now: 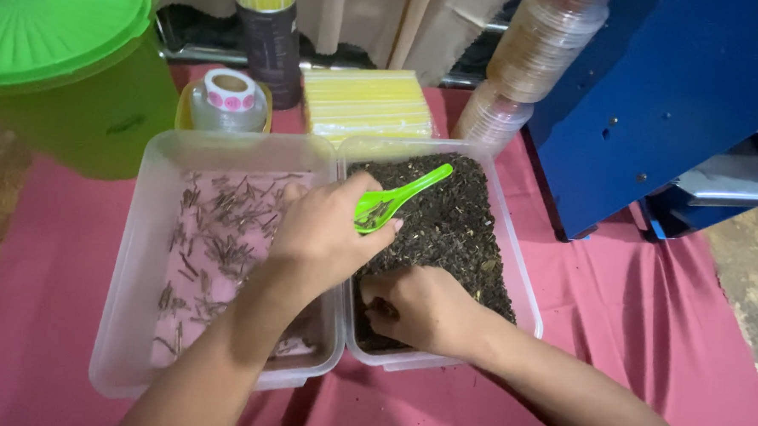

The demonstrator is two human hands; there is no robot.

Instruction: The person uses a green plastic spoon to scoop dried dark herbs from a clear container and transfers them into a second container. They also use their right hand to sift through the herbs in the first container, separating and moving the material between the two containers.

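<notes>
1. The left hand [327,228] closes its grip on a green scoop [394,201], whose handle points to 2 o'clock.
2. The right hand [422,309], at 5 o'clock of it, digs curled fingers into dark loose material; its hold is hidden.
3. Both are over the right clear tub [525,287]; the left clear tub [127,313] holds brown sticks [220,240].

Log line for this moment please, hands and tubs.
left hand: holds green scoop | right hand: in dark leaf tub, fingers buried | left tub: scattered brown sticks
</notes>
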